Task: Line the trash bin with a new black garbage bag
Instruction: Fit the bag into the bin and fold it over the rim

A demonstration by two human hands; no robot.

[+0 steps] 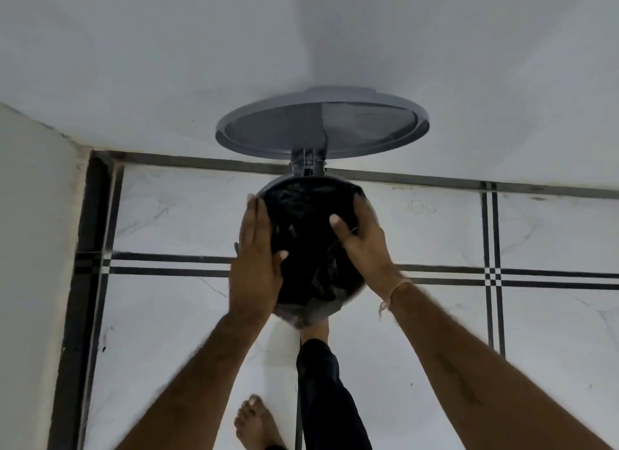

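A round grey pedal trash bin (268, 189) stands on the floor by the wall, seen from above, its lid (321, 124) swung up and open. A black garbage bag (308, 235) sits crumpled inside it and covers the mouth. My left hand (258, 262) grips the left rim, fingers along the outside and thumb inside on the bag. My right hand (365, 245) grips the right rim, thumb inside on the plastic, fingers wrapped over the outside. The bin's body below the rim is hidden.
A white wall (301, 47) rises behind the bin and another wall (30, 248) closes the left side. The floor (502, 315) is white tile with black lines. My foot (315, 329) in a black trouser leg is at the bin's base; the other bare foot (254, 423) stands nearer.
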